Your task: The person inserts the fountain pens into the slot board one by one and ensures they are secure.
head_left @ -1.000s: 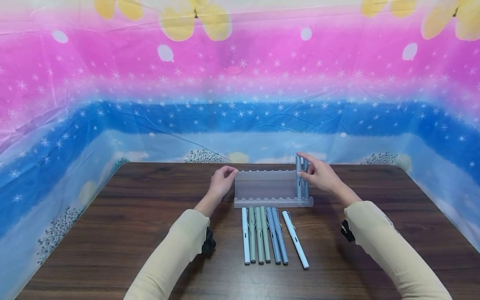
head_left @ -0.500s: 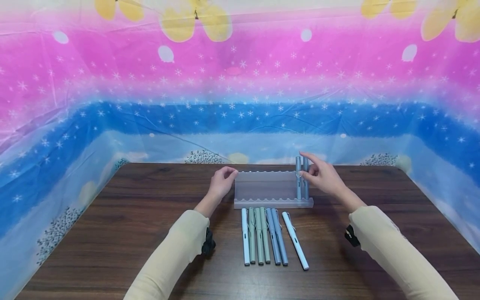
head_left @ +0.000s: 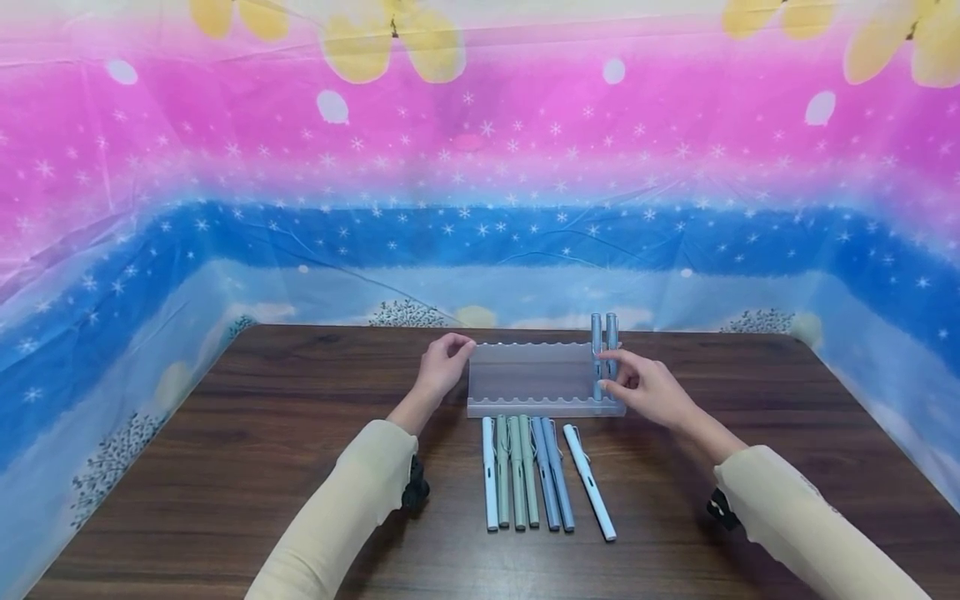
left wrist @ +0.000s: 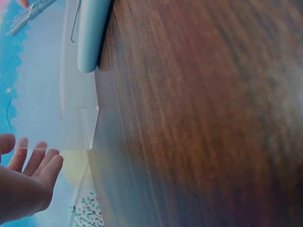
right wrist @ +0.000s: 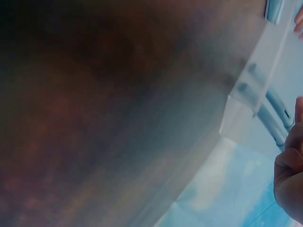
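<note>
A translucent pen rack [head_left: 528,373] with scalloped edges stands near the table's back. My left hand [head_left: 445,363] pinches its left edge; the left wrist view shows the thumb before the clear panel [left wrist: 40,94] and the fingers behind. Two bluish pens stand upright in the rack's right end, an inner pen [head_left: 597,327] and an outer pen [head_left: 612,328]. Beside them is my right hand [head_left: 651,390], index finger and thumb spread apart, their tips right at the inner pen. Only part of the right hand [right wrist: 289,177] shows in its wrist view, fingers bent.
Before the rack lie several capped pens: a pale blue pen [head_left: 490,475], green pens [head_left: 519,475], blue-grey pens [head_left: 552,475] and, slanted apart, a light blue pen [head_left: 589,483]. The dark wooden table [head_left: 300,467] is bordered by a patterned cloth [head_left: 480,233].
My right hand has slid down from the upright pens' tops to their lower half, its forearm shifting right and nearer. The left hand and the rack stay put.
</note>
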`<state>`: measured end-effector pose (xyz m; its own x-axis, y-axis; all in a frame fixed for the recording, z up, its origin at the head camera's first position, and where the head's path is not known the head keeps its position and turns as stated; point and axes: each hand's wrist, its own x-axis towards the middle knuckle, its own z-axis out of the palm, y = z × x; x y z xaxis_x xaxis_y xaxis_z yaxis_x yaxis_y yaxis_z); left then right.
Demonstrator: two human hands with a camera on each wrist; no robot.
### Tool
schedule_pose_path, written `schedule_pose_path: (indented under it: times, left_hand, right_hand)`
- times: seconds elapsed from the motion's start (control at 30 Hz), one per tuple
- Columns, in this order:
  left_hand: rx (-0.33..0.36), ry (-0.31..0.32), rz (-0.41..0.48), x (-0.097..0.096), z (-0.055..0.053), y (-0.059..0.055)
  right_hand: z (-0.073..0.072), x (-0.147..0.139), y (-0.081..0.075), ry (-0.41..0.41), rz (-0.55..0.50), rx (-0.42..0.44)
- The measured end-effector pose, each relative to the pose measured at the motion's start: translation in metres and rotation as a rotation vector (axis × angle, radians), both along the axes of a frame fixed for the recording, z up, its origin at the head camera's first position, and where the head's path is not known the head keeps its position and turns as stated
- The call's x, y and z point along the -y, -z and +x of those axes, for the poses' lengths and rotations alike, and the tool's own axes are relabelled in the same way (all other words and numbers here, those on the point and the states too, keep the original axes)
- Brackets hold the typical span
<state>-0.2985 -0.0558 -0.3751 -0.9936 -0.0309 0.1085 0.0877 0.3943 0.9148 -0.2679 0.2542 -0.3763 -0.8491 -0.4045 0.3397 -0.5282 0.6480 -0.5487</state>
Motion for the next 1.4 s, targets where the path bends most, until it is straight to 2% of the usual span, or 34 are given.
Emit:
schedule_pose_path:
  times: [0.37,0.67,1.23,1.4]
  left_hand:
    - [-0.003,0.000,0.001,0.000,0.000,0.000]
    - [-0.010,-0.001,0.004,-0.001,0.000,-0.002]
    - [0.005,0.000,0.005,0.000,0.001,-0.001]
    - [0.007,0.003,0.009,0.000,0.001,0.000]
  right_hand:
    - [0.016,0.008,0.009,-0.045,0.014,0.166]
    - [0.021,0.015,0.015,-0.085,0.059,0.267]
    - [0.029,0.030,0.017,-0.148,0.097,0.320]
    - [0.031,0.033,0.018,-0.168,0.123,0.291]
